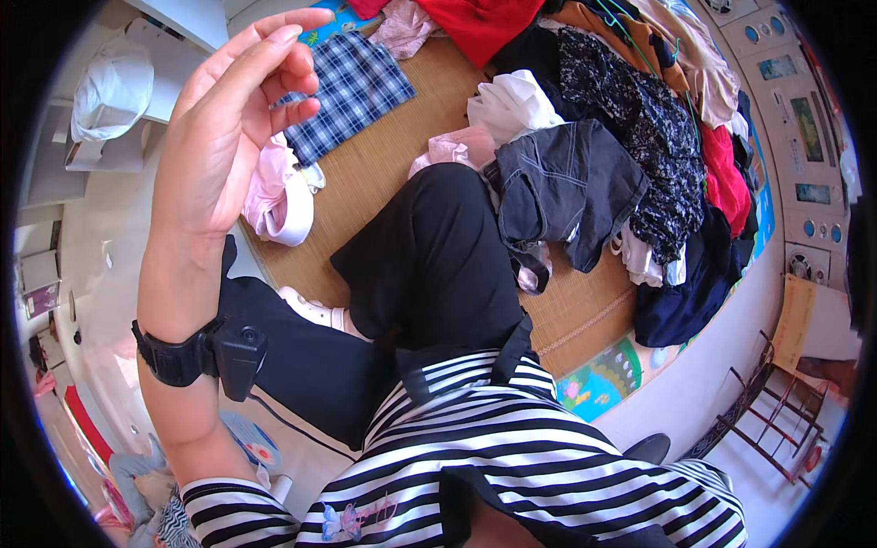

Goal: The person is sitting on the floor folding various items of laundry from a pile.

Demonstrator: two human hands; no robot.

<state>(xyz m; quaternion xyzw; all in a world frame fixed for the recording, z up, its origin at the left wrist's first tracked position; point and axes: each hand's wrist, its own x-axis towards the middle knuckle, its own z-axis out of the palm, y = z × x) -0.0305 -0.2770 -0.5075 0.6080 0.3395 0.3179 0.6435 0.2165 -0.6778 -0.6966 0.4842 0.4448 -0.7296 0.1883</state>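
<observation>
My left hand (233, 119) is raised at the upper left, its fingers loosely bent and apart, with nothing in it. Around that wrist's forearm goes a black strap carrying a small black box (240, 354). Beyond the fingers, a blue checked cloth (352, 91) lies flat on the woven mat (384, 151). A pale pink garment (274, 196) rests beside the hand at the mat's left edge. In front of my bent knee lie dark grey shorts (575, 183) with light stitching. My right hand is out of sight.
A heap of clothes covers the right, including a black patterned garment (630, 119), a white cloth (513, 105), a red cloth (480, 23) and a navy garment (685, 292). Green hangers (630, 41) stick out at the top. A wooden rack (776, 402) stands at the lower right.
</observation>
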